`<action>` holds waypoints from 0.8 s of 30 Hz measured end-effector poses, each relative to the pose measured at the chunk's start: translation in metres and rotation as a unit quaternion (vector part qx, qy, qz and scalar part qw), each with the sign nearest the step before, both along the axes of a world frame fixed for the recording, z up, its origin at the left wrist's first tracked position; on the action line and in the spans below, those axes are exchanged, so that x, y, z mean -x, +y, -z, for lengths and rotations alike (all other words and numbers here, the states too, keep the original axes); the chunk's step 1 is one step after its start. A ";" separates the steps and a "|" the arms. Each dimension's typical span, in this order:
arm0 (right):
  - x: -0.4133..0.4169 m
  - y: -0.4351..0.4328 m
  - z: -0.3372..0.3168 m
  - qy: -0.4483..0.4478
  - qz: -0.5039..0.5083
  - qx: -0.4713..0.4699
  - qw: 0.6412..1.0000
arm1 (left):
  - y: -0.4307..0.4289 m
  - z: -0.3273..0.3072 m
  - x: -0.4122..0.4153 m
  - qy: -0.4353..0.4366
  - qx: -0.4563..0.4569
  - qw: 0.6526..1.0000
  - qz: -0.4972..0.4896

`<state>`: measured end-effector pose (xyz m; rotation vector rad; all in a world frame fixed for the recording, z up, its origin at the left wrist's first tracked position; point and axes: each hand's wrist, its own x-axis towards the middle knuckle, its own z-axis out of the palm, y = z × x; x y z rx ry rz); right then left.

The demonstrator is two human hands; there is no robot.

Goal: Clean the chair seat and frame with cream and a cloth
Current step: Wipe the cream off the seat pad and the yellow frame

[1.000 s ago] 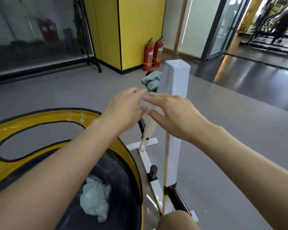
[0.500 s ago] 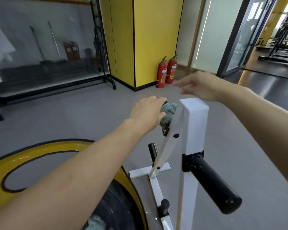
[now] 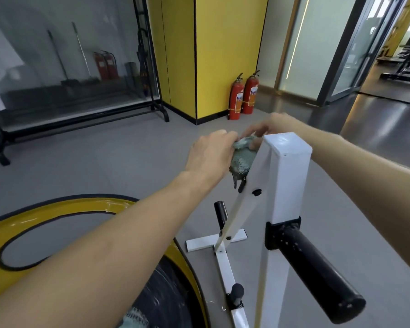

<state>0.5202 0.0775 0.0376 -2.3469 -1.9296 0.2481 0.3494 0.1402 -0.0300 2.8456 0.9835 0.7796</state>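
Two hands meet over the cloth [image 3: 243, 159] just past the middle of the head view, toward 1 o'clock. The left hand [image 3: 211, 155] comes in from 9 o'clock with its fingers curled round the blue-green cloth, gripping its side. The right hand [image 3: 270, 126] reaches from 3 o'clock and pinches the cloth's top fold with its fingertips [image 3: 252, 139]. The cloth is bunched against the slanted bar [image 3: 242, 209] of the white frame [image 3: 287, 185], just beside the square post's top. Its long axis runs nearly upright, and a thin tail points down toward 6 o'clock. A black handle [image 3: 317, 278] sticks out of the post toward 4 o'clock. At 8 o'clock curves the yellow seat rim [image 3: 57, 209]. Two red fire extinguishers [image 3: 244, 95] stand at 12 o'clock by the yellow wall
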 end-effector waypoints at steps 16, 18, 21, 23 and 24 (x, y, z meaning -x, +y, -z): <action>0.224 0.002 -0.065 0.044 -0.180 -0.140 0.973 | -0.033 -0.072 0.248 -0.107 -0.129 0.981 -0.102; 0.270 -0.004 -0.028 0.045 -0.210 -0.112 0.970 | -0.050 -0.039 0.298 -0.086 -0.107 0.982 -0.133; 0.336 -0.014 0.047 0.030 -0.247 -0.055 0.967 | -0.081 0.027 0.370 -0.030 -0.032 0.983 -0.180; 0.375 -0.027 0.103 0.024 -0.269 -0.026 0.963 | -0.105 0.076 0.409 0.006 0.027 0.980 -0.199; 0.391 -0.036 0.130 0.022 -0.279 -0.023 0.960 | -0.118 0.100 0.426 0.019 0.052 0.977 -0.207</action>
